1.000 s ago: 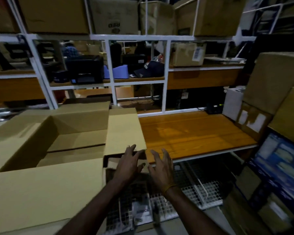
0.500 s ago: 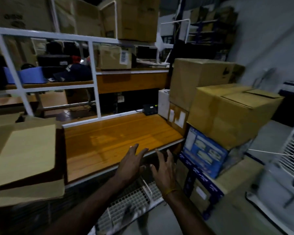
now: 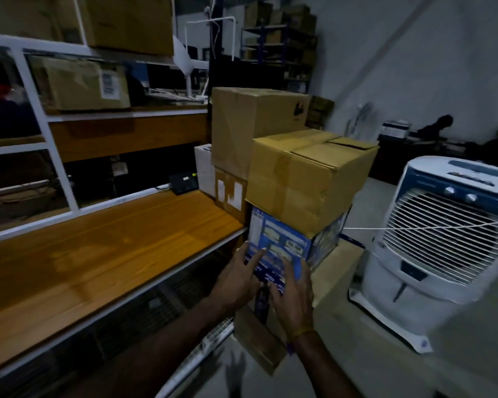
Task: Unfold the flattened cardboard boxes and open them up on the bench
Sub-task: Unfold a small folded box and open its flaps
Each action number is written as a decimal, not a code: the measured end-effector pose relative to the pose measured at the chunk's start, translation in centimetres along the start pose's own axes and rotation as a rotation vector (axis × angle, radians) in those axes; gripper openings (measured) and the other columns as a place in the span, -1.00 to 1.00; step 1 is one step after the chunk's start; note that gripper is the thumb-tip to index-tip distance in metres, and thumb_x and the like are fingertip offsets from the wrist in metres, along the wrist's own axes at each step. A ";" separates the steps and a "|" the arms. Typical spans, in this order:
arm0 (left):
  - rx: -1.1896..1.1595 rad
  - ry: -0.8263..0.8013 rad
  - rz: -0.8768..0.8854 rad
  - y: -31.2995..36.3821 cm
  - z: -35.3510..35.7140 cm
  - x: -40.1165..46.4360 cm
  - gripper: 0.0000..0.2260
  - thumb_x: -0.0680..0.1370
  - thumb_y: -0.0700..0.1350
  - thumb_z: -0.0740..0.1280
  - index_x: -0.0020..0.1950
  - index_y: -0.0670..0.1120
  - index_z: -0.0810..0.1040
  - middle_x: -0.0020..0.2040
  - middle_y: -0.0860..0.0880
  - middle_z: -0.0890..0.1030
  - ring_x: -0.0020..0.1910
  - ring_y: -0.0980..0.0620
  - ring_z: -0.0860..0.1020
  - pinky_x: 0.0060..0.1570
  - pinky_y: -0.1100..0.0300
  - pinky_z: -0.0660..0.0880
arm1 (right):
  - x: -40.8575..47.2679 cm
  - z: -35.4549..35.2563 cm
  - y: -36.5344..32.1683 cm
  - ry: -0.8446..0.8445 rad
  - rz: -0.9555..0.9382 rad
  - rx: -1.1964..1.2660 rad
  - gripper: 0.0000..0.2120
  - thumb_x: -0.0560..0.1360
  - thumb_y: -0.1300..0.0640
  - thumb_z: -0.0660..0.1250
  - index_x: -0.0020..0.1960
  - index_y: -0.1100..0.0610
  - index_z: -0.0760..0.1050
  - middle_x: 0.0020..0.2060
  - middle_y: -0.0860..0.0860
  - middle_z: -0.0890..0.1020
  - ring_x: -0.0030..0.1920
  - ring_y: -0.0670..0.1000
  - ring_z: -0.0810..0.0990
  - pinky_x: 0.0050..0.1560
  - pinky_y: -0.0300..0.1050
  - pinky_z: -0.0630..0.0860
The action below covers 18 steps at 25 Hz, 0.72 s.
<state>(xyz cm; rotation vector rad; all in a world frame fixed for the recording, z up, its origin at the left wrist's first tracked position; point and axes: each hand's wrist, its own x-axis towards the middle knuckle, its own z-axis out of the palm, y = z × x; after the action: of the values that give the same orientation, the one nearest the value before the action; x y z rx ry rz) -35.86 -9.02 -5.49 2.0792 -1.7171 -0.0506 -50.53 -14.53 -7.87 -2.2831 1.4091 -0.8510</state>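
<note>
Reaching toward the stack at the end of the bench (image 3: 98, 254), the person has both hands out in front of the blue printed box (image 3: 276, 242). The left hand (image 3: 239, 278) and right hand (image 3: 292, 294) both have fingers spread and fairly straight, holding nothing; whether the fingertips are actually touching the blue face is hard to tell, it's dim and a bit blurry.

No flattened box can be made out for sure in this view. There's a brown cardboard piece (image 3: 259, 343) leaning low beside the stack, just under the hands, which might be one, but that's a guess. The wooden bench top is off to the person's left.

If that's the next blank, probably best to slide it out from the bottom edge with both hands rather than tugging on the stack, since the brown carton (image 3: 308, 179) sits on top of the blue one and overhangs a little. The air cooler (image 3: 443, 242) stands near on the right, so swing the sheet leftward onto the bench.
</note>
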 end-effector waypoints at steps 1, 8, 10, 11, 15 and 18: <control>-0.008 -0.009 0.011 0.3 0.4 0.8 -0.24 0.55 -0.01 0.38 0.59 0.18 -0.03 0.61 -0.08 -0.10 0.55 -0.14 0.14 0.37 -0.02 0.40 | 0.5 -0.2 0.7 0.015 0.010 -0.008 -0.34 0.51 0.01 0.40 0.54 -0.05 0.20 0.55 0.22 0.08 0.52 0.26 0.14 0.42 0.20 0.31; -0.077 0.071 0.126 -0.2 2.7 7.9 -0.19 0.55 -0.03 0.38 0.57 0.27 -0.12 0.60 -0.02 -0.21 0.54 -0.11 0.17 0.21 0.10 0.48 | 6.3 1.3 3.4 0.102 -0.008 -0.046 -0.20 0.42 0.08 0.48 0.54 -0.08 0.14 0.55 0.23 0.03 0.53 0.28 0.10 0.38 0.26 0.35; -0.101 0.102 0.148 -1.6 3.8 10.4 -0.18 0.55 -0.01 0.36 0.55 0.31 -0.17 0.60 -0.01 -0.25 0.57 -0.13 0.07 0.22 0.07 0.49 | 8.3 2.1 4.0 0.128 -0.021 -0.087 -0.11 0.36 0.08 0.54 0.56 -0.06 0.14 0.56 0.24 0.01 0.54 0.30 0.07 0.37 0.27 0.34; -0.119 0.116 0.157 -2.3 4.3 11.8 -0.21 0.56 0.04 0.34 0.55 0.32 -0.19 0.60 -0.02 -0.27 0.58 -0.14 0.03 0.21 0.05 0.50 | 9.3 2.5 4.4 0.136 -0.032 -0.110 -0.07 0.33 0.07 0.58 0.56 -0.05 0.14 0.56 0.26 0.00 0.54 0.31 0.07 0.37 0.28 0.34; -0.100 0.202 0.130 -5.4 5.8 19.1 -0.09 0.53 0.01 0.42 0.53 0.33 -0.25 0.60 -0.07 -0.27 0.58 -0.17 -0.01 0.17 0.00 0.55 | 15.0 3.9 6.8 0.180 -0.057 -0.171 0.04 0.30 0.02 0.60 0.59 -0.08 0.04 0.55 0.31 -0.12 0.55 0.33 -0.05 0.39 0.30 0.27; -0.080 0.251 0.074 -8.0 6.6 24.6 0.02 0.45 -0.05 0.51 0.57 0.27 -0.22 0.60 -0.17 -0.20 0.57 -0.25 0.04 0.19 -0.02 0.55 | 18.6 5.2 8.5 0.243 -0.015 -0.094 0.08 0.32 0.04 0.59 0.58 -0.19 -0.06 0.56 0.26 -0.18 0.55 0.34 -0.01 0.39 0.29 0.29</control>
<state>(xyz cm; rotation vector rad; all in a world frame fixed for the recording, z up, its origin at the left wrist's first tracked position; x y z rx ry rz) -24.84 -33.14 -8.25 1.8749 -1.6098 0.1550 -46.89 -35.17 -10.73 -2.3246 1.5647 -1.1208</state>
